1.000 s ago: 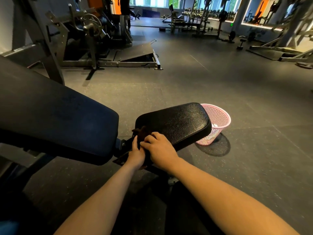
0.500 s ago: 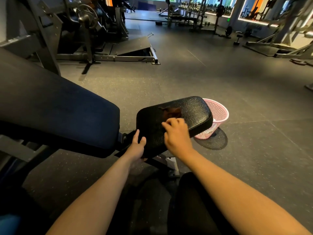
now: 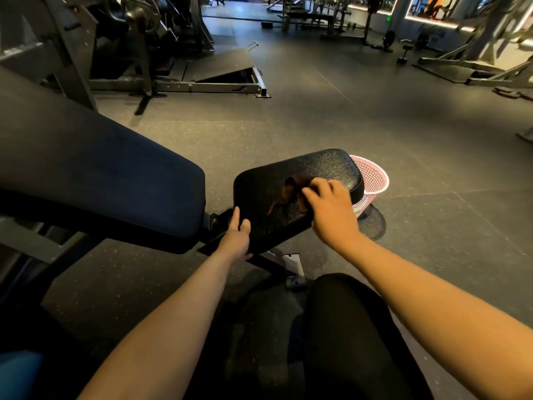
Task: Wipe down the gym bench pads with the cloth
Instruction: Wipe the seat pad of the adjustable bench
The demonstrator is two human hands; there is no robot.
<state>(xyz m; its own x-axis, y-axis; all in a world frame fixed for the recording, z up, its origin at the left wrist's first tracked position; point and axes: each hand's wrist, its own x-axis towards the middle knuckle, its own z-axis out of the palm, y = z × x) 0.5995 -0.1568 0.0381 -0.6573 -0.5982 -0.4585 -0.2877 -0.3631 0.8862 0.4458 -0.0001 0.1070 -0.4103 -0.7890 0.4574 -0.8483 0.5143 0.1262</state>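
The bench's small black seat pad [image 3: 268,186] sits in the middle of the head view, tilted up to the right. A dark brown cloth [image 3: 290,190] lies crumpled on its top. My right hand [image 3: 328,207] holds the cloth against the pad near its far right end, fingers curled over it. My left hand [image 3: 235,236] grips the pad's near left edge, thumb on top. The long dark back pad [image 3: 95,168] fills the left side.
A pink mesh basket [image 3: 375,183] stands on the floor just behind the seat pad's right end. The bench's metal frame [image 3: 284,262] runs under the pad. My knee in black [image 3: 346,327] is below. Gym machines [image 3: 144,53] stand at the back left.
My right hand has slid the cloth from the pad's near left corner across the top toward its far right end. My left hand has stayed on the near edge.
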